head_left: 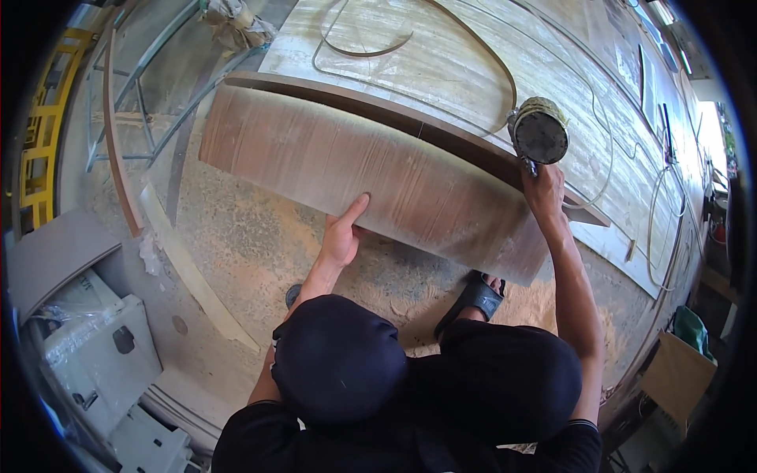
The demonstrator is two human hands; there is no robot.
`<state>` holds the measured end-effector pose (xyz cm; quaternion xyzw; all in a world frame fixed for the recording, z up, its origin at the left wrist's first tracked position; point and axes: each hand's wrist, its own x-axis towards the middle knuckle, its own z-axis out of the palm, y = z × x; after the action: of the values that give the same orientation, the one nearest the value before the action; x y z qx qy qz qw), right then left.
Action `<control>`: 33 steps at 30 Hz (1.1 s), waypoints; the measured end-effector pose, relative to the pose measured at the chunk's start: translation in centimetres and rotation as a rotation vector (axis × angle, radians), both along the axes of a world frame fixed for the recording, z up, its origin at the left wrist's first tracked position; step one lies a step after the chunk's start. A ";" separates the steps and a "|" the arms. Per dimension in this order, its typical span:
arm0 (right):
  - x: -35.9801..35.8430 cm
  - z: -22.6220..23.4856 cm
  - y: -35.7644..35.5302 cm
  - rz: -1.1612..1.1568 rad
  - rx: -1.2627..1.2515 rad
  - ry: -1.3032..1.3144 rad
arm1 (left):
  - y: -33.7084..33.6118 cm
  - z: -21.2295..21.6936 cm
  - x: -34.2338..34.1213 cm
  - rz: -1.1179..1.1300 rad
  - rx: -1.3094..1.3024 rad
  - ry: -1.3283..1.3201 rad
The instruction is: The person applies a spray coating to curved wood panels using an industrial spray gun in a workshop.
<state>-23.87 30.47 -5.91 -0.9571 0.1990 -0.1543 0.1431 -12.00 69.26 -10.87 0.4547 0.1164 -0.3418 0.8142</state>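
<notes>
A long brown wood-grain panel (339, 169) lies slantwise in front of me, its striped face toward me. My left hand (344, 235) grips its near edge, thumb on the face and the fingers hidden underneath. In my right hand (544, 189) is a spray gun (541, 135), held over the right part of the panel's far side. The gun's round cup has a dark top and a crusted, yellowish rim; only a bit of metal shows below it. Behind the panel runs a brown board (315, 85), with a dark gap between the two.
A large pale, stained sheet (441, 47) spreads beyond, with a curved brown edging strip (505, 63) and thin hoses on it. At left stand a blue metal frame (150, 94), a yellow rack (47, 134) and grey plastic-wrapped cases (102, 355). Sawdust covers the floor (252, 236) near my sandalled foot.
</notes>
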 end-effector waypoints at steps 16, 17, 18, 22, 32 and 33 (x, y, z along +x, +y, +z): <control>-0.1 0.6 -0.4 0.073 0.006 0.102 | 2.4 1.8 -5.8 -0.205 0.089 0.080; 0.0 0.5 -0.1 0.073 0.009 0.095 | 2.5 1.8 -5.8 -0.190 0.081 0.077; 0.0 0.5 -0.1 0.061 -0.006 0.124 | 2.4 1.9 -5.7 -0.189 0.078 0.074; 0.2 0.3 0.5 0.068 -0.111 0.155 | 2.4 1.8 -5.7 -0.216 0.060 0.061; 0.3 0.4 0.0 0.064 -0.111 0.152 | 2.8 2.1 -5.3 -0.197 0.070 0.099; 0.3 0.4 0.1 0.062 -0.101 0.160 | 2.8 2.2 -5.3 -0.194 0.072 0.097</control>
<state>-23.56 30.57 -5.47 -0.9781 0.1721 -0.0827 0.0828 -17.27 72.10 -8.71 0.4757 0.1235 -0.4364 0.7537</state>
